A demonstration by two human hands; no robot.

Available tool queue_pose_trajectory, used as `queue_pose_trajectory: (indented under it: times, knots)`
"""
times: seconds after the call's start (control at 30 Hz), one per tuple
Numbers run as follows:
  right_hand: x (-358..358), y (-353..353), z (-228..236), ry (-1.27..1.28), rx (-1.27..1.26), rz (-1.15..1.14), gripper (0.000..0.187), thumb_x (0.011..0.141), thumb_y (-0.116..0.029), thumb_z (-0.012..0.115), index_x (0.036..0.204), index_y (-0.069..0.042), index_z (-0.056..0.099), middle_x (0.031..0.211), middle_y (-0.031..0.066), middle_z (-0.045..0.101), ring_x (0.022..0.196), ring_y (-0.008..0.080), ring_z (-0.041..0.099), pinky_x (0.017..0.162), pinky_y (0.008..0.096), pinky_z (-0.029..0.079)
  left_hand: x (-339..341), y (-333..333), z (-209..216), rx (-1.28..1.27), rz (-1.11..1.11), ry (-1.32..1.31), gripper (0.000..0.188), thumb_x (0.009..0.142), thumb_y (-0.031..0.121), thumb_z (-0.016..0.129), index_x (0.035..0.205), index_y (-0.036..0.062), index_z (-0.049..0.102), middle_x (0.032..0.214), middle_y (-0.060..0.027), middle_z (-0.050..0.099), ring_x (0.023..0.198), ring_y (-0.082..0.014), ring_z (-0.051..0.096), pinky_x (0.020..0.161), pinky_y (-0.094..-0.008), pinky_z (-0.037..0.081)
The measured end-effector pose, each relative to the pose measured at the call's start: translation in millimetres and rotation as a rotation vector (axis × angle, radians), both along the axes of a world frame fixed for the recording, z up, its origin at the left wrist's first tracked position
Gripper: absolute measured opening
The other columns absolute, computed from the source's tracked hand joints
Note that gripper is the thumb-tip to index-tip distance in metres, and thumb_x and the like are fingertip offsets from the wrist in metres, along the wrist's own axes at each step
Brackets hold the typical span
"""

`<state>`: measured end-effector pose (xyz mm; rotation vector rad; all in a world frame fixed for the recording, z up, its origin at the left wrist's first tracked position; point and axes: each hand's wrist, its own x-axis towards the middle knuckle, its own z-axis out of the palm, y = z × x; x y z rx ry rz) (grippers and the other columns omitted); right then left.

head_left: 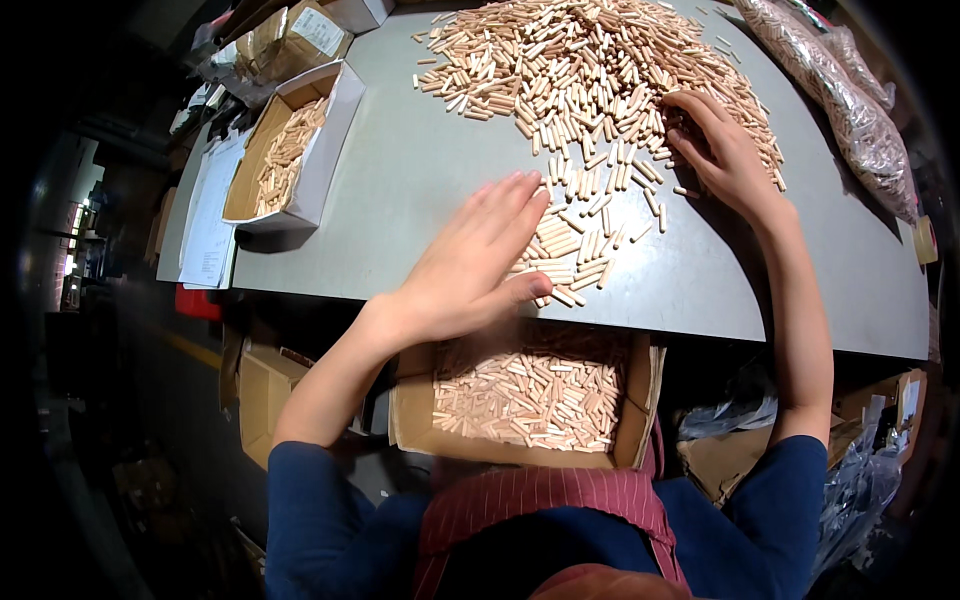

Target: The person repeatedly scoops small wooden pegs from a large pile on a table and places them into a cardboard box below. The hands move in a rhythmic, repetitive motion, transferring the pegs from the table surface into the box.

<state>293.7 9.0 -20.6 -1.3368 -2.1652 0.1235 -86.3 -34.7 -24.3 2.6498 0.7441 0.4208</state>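
Note:
A big pile of short wooden dowels (560, 60) covers the far middle of the grey table (390, 150). Smaller loose dowels (560, 240) spread from it toward the near edge. My left hand (470, 250) lies flat and open over the left side of these, its fingers stretched out together and its thumb apart. At the right side of the pile is my right hand (725, 155), fingers bent with a gap to the thumb and the fingertips at the dowels. Below the table edge, close to my body, a cardboard box (410, 410) holds many more dowels.
On the left stands a white-sided carton (335, 130) with dowels inside, beside paper sheets (212, 210). A taped cardboard box (290, 45) sits behind it. A clear bag of dowels (840, 100) lies along the right edge. Open cartons and plastic wrap (860, 490) are below right.

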Motion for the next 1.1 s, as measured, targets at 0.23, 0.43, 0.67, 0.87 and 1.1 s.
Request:
queue_pose_trajectory:
  times: [0.23,0.43,0.67,0.87,1.1]
  knots:
    - [3,4,-5,-0.004,0.011,-0.008,0.039,0.106,-0.020,0.066,0.141,-0.004,0.061,0.140,0.0175,0.063,0.128,0.0357,0.063,0.109,0.0421,0.049,-40,15,2,-0.602,0.392,-0.615,0.057,0.114,0.041,0.049,0.150,-0.0020,0.056,0.162,-0.0170,0.051,0.148,-0.0277,0.049,0.125,-0.0406,0.034]
    - [3,3,-5,-0.006,-0.005,-0.015,0.039,0.106,-0.020,0.066,0.142,-0.004,0.061,0.141,0.0173,0.063,0.129,0.0355,0.062,0.110,0.0421,0.049,-57,37,-7,0.071,0.506,-0.210,0.045,0.105,0.026,0.065,0.141,-0.0011,0.061,0.152,-0.0190,0.058,0.144,-0.0335,0.051,0.119,-0.0432,0.038]
    - [3,1,-2,-0.006,-0.013,0.001,0.040,0.106,-0.021,0.066,0.142,-0.004,0.060,0.142,0.0170,0.063,0.131,0.0353,0.062,0.111,0.0415,0.048,-43,25,-14,0.224,0.468,-0.034,0.064,0.103,0.041,0.065,0.148,-0.0039,0.053,0.159,-0.0241,0.049,0.150,-0.0388,0.041,0.122,-0.0506,0.028]
    - [2,0,-1,0.000,-0.019,0.013,0.040,0.106,-0.019,0.066,0.142,-0.004,0.060,0.142,0.0170,0.062,0.131,0.0355,0.061,0.111,0.0416,0.048,-42,24,-18,0.311,0.459,-0.093,0.052,0.101,0.034,0.069,0.141,0.0020,0.061,0.150,-0.0218,0.057,0.142,-0.0381,0.049,0.118,-0.0491,0.035]
    - [5,3,-4,0.005,-0.005,0.036,0.039,0.104,-0.016,0.067,0.141,-0.003,0.061,0.142,0.0169,0.062,0.129,0.0357,0.062,0.109,0.0417,0.050,11,20,6,0.159,0.221,-0.352,0.006,0.092,0.012,0.074,0.094,0.0063,0.074,0.094,-0.0102,0.067,0.097,-0.0320,0.062,0.089,-0.0422,0.051]
